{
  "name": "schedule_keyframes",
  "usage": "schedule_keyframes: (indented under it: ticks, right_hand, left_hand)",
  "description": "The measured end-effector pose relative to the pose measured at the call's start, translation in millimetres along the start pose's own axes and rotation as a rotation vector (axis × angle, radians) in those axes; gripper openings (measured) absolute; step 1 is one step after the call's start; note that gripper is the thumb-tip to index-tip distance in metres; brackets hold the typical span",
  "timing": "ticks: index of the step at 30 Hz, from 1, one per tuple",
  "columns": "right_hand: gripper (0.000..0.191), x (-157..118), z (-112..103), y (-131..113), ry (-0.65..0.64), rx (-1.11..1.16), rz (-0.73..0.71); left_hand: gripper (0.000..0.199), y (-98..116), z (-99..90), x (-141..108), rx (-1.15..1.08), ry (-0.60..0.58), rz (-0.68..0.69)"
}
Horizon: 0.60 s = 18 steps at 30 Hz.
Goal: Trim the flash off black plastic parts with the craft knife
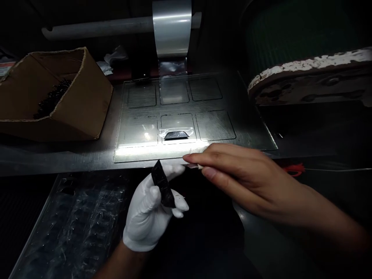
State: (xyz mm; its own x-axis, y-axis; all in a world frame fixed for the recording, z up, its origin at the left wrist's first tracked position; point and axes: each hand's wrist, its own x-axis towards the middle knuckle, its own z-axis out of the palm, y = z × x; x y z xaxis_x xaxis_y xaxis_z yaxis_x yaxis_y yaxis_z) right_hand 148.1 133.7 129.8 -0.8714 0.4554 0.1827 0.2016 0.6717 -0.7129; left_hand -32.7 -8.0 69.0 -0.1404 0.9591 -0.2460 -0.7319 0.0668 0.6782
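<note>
My left hand (148, 217), in a white glove, grips a dark, flat, pointed-ended part (163, 184) between thumb and fingers, tilted upright. Bare and coming in from the right, my right hand (238, 178) pinches a small thin blade-like piece (192, 166) with a pale end. Its tip is close to the gloved fingertips; whether they touch I cannot tell. Beyond both hands, a similar dark part (176, 135) lies on clear film on a glass-like plate (255, 139) marked with several rounded rectangles.
At the left stands an open cardboard box (87, 97) holding many small black parts. A roll of clear film (172, 33) hangs on a white bar behind the plate. A clear moulded tray (78, 224) lies lower left. A heavy machine part (314, 73) overhangs at right.
</note>
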Motion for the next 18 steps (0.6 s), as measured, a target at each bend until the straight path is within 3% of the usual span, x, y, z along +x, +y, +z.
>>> schedule_keyframes:
  ticks: [7,18]
  right_hand:
    - [0.033,20,-8,-7,-0.059,-0.338,-0.122]
    - [0.029,34,-3,-11,-0.178,-0.586,-0.112]
  left_hand:
    - [0.035,-1,0.2,-6,0.053,0.022,-0.052]
    - [0.035,10,0.0,-8,0.227,0.124,-0.176]
